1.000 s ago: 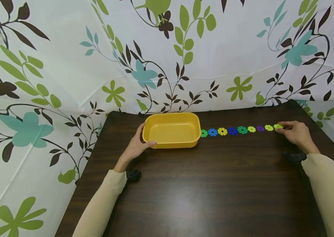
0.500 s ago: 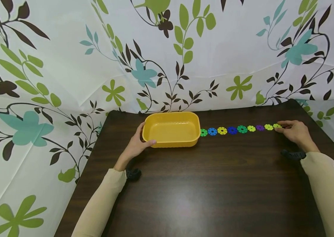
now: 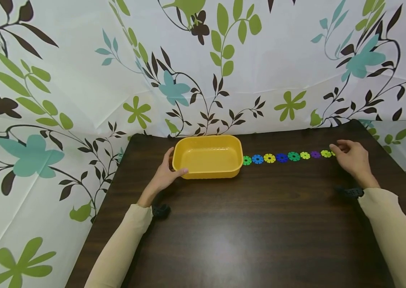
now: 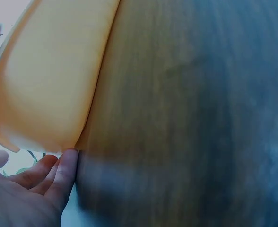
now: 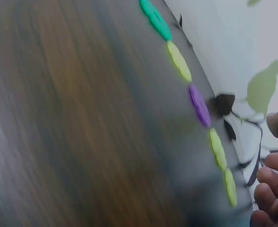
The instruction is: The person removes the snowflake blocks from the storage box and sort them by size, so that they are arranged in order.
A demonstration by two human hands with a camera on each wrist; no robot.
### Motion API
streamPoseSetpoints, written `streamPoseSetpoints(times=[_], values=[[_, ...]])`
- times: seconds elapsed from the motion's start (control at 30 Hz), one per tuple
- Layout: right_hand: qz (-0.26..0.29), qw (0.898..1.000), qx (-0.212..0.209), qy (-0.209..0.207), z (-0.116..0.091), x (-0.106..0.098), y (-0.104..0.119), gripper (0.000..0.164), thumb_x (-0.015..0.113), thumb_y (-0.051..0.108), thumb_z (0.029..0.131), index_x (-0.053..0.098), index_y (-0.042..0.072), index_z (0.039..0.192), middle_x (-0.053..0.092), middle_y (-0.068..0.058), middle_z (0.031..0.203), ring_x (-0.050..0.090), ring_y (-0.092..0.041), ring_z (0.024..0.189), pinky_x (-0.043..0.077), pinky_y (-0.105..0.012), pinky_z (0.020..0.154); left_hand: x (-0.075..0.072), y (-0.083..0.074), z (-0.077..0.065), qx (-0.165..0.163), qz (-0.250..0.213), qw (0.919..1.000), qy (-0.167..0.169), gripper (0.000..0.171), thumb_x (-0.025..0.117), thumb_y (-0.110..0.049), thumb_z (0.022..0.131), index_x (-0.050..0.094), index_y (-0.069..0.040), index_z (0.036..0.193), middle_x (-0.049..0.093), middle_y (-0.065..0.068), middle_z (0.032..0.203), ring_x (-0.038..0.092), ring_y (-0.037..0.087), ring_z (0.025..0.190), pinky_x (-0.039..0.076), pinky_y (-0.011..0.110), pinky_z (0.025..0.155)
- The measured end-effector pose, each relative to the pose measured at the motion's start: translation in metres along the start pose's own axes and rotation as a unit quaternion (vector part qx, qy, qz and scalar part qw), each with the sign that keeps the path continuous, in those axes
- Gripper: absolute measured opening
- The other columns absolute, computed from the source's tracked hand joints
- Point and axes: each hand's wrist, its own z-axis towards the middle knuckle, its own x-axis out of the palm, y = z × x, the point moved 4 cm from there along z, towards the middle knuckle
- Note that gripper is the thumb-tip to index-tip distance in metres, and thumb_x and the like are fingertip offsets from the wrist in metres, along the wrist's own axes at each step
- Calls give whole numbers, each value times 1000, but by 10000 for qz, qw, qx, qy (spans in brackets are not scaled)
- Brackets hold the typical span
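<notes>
In the head view, my left hand [image 3: 165, 174] holds the left end of a yellow plastic tub [image 3: 207, 175], thumb at its near side and fingers along its left end. The left wrist view shows fingertips right at the tub's [image 4: 49, 71] bottom edge. A row of flat, notched flower-shaped discs runs right from the tub: a green disc [image 3: 247, 160], a light blue disc [image 3: 257, 159], several more, and a purple disc [image 3: 315, 154]. My right hand [image 3: 354, 160] hovers over the row's right end with loosely bent, empty fingers, partly covering the last yellow-green disc [image 5: 230, 187].
The dark wood-grain table [image 3: 246, 224] spreads in front of the tub and the row. A white curtain [image 3: 278, 48] with leaf and flower prints hangs behind the table and down its left side. Dark wrist devices [image 3: 161, 211] sit at both cuffs.
My right hand has let go of the last yellow-green disc, lifted off it and moved slightly left. My left hand and the tub have stayed in place.
</notes>
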Motion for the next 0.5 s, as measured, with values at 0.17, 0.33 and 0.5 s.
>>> streamPoseSetpoints(times=[0.17, 0.33, 0.5], values=[[-10, 9996, -242, 126, -2, 8, 18, 64, 52, 39, 114, 54, -14, 149, 59, -39, 132, 57, -55, 121, 45, -69, 97, -4, 18, 14, 94, 114, 9997, -169, 108, 68, -72, 97, 11, -26, 176, 46, 21, 167, 54, 34, 140, 49, 59, 115], [-24, 9976, -620, 292, -3, 16, 36, 63, 54, 36, 113, 52, -16, 148, 55, -41, 134, 55, -58, 122, 44, -72, 99, -14, 6, 14, 469, 69, 9986, -213, 95, 64, -64, 103, 21, -20, 175, 45, 23, 168, 49, 40, 147, 45, 62, 120], [-508, 9913, -1083, 540, -3, 30, 61, 65, 56, 37, 113, 49, -17, 150, 49, -46, 143, 47, -64, 132, 38, -78, 110, -31, -13, 7, 521, 511, 9965, -400, 86, 62, -55, 108, 23, -15, 174, 35, 26, 172, 39, 46, 156, 39, 67, 125]])
